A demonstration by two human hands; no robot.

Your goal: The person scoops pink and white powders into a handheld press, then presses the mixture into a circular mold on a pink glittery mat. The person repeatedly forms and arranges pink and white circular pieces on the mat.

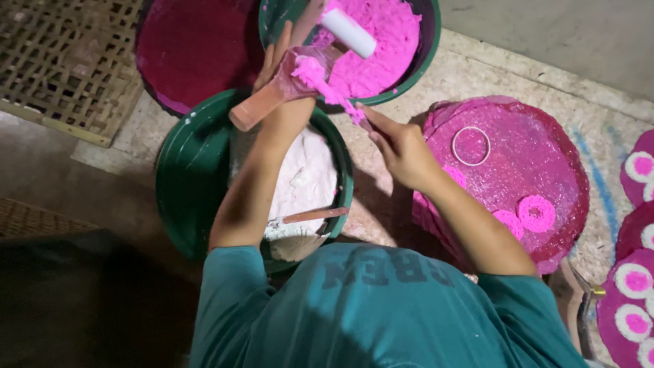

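My left hand (272,65) grips a wooden paddle (262,102) loaded with bright pink paste (315,70), held over the rim of a green bowl of pink paste (417,65). My right hand (400,146) holds a thin blade (359,117) whose tip touches the paste hanging off the paddle. A white cylinder (348,33) sticks out of the pink paste in the bowl. Under my left forearm stands a second green bowl (180,184) with white paste (310,174) and a wooden spatula (315,216) lying in it.
A round pink tray (545,146) to the right carries a thin ring (471,145) and flat pink discs (537,212). More trays with white-and-pink discs (633,279) line the right edge. A dark maroon basin (191,48) sits at the top left beside a bamboo lattice (61,61).
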